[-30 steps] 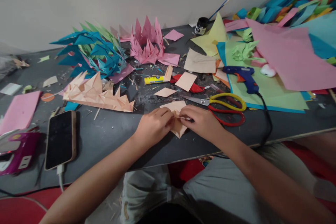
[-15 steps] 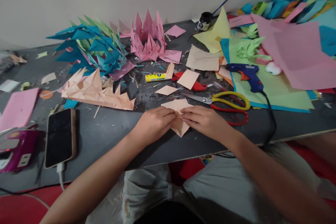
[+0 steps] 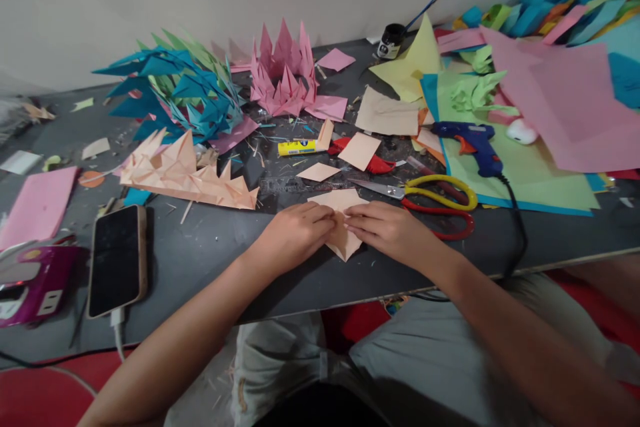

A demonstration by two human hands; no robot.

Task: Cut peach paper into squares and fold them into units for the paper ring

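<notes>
A small peach sheet of paper (image 3: 345,247), partly folded, lies near the table's front edge. My left hand (image 3: 300,230) presses on its left side with fingers curled together. From the right, my right hand (image 3: 385,230) pinches the same paper, and both sets of fingertips nearly meet at its middle. The fingers cover part of the folds. Just beyond the paper lie a peach diamond (image 3: 319,172) and a peach square (image 3: 359,151). Scissors (image 3: 435,193) with yellow and red handles rest close to my right hand.
A peach spiky folded strip (image 3: 190,177) and a phone (image 3: 117,260) lie to the left. Blue-green (image 3: 180,90) and pink (image 3: 285,77) paper crowns stand behind. A glue stick (image 3: 297,147) is mid-table. Rightward, a blue glue gun (image 3: 473,140) trails its cord over the front edge.
Both hands stay at nearly the same place on the peach paper. The view has shifted very slightly, and nothing else visibly moves.
</notes>
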